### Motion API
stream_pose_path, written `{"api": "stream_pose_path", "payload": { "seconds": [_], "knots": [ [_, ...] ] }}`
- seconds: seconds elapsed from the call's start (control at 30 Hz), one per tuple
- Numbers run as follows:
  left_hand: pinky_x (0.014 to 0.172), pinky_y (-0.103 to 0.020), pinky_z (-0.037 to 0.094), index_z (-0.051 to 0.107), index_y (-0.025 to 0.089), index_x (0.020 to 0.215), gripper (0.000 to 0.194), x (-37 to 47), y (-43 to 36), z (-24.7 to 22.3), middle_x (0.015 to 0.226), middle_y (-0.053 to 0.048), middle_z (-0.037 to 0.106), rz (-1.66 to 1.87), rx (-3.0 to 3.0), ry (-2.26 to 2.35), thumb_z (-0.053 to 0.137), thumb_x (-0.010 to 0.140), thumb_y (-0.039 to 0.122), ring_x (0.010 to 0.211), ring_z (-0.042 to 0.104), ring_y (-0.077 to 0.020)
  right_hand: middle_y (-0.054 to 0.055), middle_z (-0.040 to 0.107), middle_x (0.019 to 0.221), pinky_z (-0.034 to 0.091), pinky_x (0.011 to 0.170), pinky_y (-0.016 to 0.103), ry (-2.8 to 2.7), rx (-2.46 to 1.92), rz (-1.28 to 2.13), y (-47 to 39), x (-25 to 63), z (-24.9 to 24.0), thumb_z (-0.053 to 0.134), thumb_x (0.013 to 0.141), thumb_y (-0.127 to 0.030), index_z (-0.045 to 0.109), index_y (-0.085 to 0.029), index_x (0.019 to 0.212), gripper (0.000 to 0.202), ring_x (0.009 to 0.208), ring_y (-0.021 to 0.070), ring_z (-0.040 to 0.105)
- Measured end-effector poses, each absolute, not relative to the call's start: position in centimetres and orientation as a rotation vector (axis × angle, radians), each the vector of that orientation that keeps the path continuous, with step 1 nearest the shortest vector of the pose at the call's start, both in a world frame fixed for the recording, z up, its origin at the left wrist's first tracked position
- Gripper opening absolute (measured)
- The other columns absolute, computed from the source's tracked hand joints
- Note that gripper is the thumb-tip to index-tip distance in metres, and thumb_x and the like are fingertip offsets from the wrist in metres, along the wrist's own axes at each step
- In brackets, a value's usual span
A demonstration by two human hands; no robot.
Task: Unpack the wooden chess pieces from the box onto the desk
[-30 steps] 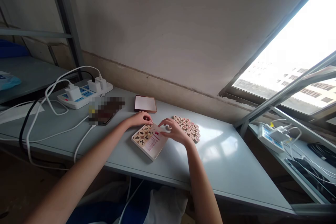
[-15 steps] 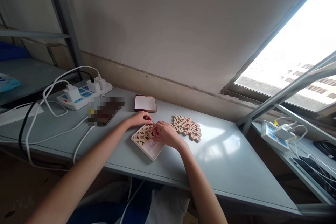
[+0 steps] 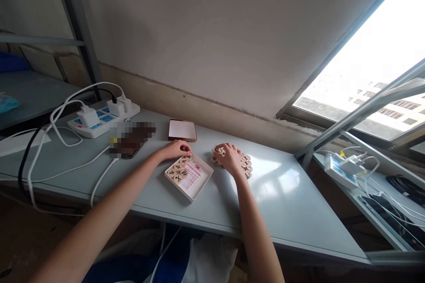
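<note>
A shallow white box (image 3: 203, 184) lies tilted to my view on the desk, with several black-marked Chinese chess pieces (image 3: 178, 178) along its left side. Red grid lines show on its bare floor. My left hand (image 3: 178, 148) has its fingers curled at the box's far corner and holds it there. To the right, my right hand (image 3: 231, 157) bends over a cluster of Chinese chess pieces (image 3: 246, 166) on the desk. A black-marked Chinese chess piece (image 3: 222, 152) shows at its fingertips, seemingly above the others. The hand covers much of the cluster.
Behind the box lies an open box lid (image 3: 182, 130). A phone (image 3: 133, 141), partly blurred out, lies to the left on the desk (image 3: 285, 212). A power strip (image 3: 99, 119) with chargers and looping white cables (image 3: 53, 128) stands farther left. Sunlight glares on the right.
My right hand has moved from the box to the cluster on the right. A piece that lay under it in the box is gone from there. My left hand stays at the corner.
</note>
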State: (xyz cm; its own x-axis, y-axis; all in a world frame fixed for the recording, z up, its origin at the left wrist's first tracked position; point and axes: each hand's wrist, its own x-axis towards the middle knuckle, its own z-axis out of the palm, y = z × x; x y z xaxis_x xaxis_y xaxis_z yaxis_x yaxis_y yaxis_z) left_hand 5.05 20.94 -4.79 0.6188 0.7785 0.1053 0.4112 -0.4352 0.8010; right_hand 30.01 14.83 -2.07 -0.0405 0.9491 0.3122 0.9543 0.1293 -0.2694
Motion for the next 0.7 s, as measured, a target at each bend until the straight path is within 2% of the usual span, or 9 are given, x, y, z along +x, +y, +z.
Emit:
{"api": "stream_pose_path", "payload": {
  "seconds": [0.2,0.37,0.7],
  "knots": [
    [0.064,-0.026,0.043,0.067,0.014,0.082,0.033,5.01,20.87,-4.76,0.085,-0.007,0.067,0.595,2.067,0.934,0.061,0.069,0.044,0.077,0.059,-0.0203,0.002,0.057,0.108,0.024,0.092,0.042,-2.07,-1.875,-0.023,14.83,30.48,-2.55,0.042,0.084,-0.048,0.061,-0.03,0.095,0.028,0.104,0.0226,0.045],
    [0.064,-0.026,0.043,0.067,0.015,0.081,0.033,5.03,20.8,-4.72,0.085,-0.007,0.067,0.59,2.063,0.94,0.061,0.068,0.044,0.077,0.059,-0.0203,0.002,0.056,0.111,0.025,0.089,0.039,-2.115,-1.828,-0.096,14.67,30.29,-2.31,0.039,0.088,-0.042,0.064,-0.033,0.098,0.027,0.103,0.022,0.045],
    [0.066,-0.026,0.043,0.067,0.014,0.081,0.031,5.06,20.73,-4.53,0.088,-0.007,0.066,0.592,2.081,0.946,0.061,0.068,0.042,0.079,0.059,-0.0204,0.003,0.057,0.111,0.027,0.085,0.04,-2.135,-1.807,-0.159,14.43,30.22,-2.15,0.044,0.087,-0.035,0.066,-0.029,0.092,0.023,0.101,0.0234,0.045]
  ]
}}
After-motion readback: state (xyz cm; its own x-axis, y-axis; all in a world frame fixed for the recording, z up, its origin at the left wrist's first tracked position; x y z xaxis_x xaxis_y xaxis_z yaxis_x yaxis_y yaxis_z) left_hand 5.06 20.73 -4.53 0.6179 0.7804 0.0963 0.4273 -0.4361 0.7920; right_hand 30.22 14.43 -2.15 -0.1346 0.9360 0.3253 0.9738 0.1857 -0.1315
